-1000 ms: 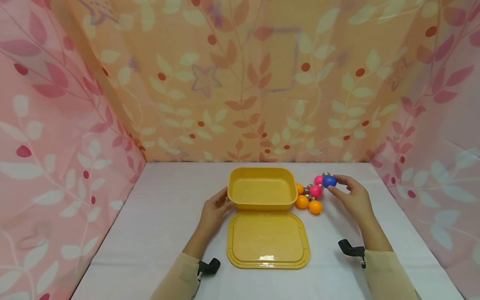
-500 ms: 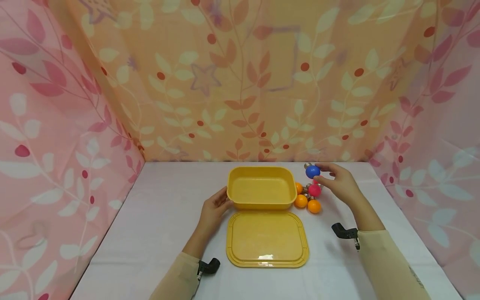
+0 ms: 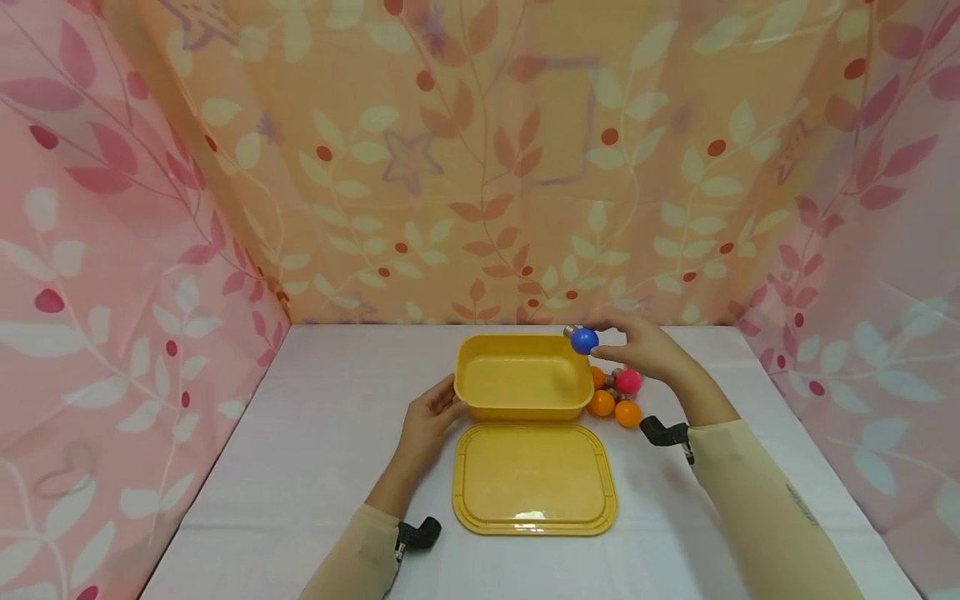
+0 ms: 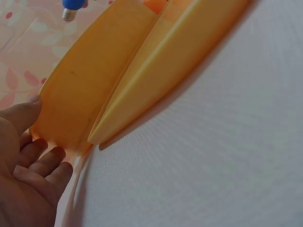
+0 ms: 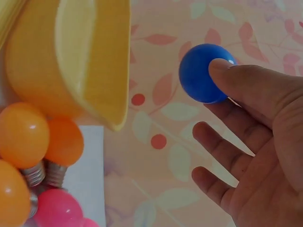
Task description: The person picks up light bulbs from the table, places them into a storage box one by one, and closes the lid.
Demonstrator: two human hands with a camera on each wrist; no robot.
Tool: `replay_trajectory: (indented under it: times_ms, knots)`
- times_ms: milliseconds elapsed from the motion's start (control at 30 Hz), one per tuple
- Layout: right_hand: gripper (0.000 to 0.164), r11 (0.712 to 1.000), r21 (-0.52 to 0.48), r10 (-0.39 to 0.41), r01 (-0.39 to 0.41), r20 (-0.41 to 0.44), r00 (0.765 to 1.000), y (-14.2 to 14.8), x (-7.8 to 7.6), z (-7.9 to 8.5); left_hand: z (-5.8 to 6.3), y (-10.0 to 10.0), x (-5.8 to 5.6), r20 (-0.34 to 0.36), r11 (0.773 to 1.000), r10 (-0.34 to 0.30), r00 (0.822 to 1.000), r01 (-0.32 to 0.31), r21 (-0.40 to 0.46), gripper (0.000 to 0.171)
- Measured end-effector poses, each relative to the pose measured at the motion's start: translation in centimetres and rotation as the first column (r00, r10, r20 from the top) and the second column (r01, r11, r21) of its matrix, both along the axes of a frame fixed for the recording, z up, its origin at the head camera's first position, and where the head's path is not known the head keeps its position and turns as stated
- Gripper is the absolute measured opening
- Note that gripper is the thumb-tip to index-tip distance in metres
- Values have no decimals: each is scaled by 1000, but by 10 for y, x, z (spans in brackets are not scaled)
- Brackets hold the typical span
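Note:
My right hand (image 3: 647, 348) pinches a blue light bulb (image 3: 584, 341) by its round glass, between thumb and fingers. The bulb's silver screw base points left, just over the back right corner of a yellow plastic box (image 3: 525, 413). In the right wrist view the blue glass (image 5: 199, 75) sits at the thumb tip, with two lower fingers spread away from it. At the box's left end rests my left hand (image 3: 429, 425). The left wrist view has its thumb at the box's edge and its loosely bent fingers (image 4: 49, 163) by the end wall.
Orange bulbs (image 3: 627, 414) and pink bulbs (image 3: 628, 382) lie bunched against the box's right side. A flat yellow lid (image 3: 534, 479) lies in front of the box on the white tabletop (image 3: 322, 467). Patterned cloth (image 3: 480, 167) hangs behind and along both sides.
My right hand has carried the blue bulb leftward and up, from above the bulb pile to the box's back right corner. The left hand, box and lid hold their places.

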State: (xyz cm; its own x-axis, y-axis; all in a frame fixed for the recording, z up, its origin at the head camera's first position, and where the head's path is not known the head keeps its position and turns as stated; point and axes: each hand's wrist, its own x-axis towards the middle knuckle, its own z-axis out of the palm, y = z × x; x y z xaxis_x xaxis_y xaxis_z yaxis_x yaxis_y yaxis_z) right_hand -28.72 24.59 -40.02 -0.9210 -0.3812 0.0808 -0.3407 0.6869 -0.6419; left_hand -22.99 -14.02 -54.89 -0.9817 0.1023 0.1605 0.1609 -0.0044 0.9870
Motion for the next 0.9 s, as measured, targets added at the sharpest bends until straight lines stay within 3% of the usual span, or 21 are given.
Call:
replay_trajectory:
  times_ms: [200, 400, 667, 900]
  knots:
    - [44, 999, 34, 33, -36, 65, 997, -20, -13, 13, 0, 0, 1, 0, 1000, 0, 1000, 0, -5, 64]
    - [40, 990, 39, 136, -139, 74, 988, -38, -28, 18, 3, -1, 2, 15, 1000, -5, 1000, 5, -14, 63]
    - [35, 982, -5, 188, -190, 156, 970, -64, -51, 8, 3, -1, 2, 6, 1000, 1, 1000, -1, -22, 64]
    - [41, 977, 49, 195, -207, 177, 965, -87, -58, 5, 3, 2, 1, 4, 1000, -2, 1000, 2, -12, 63]
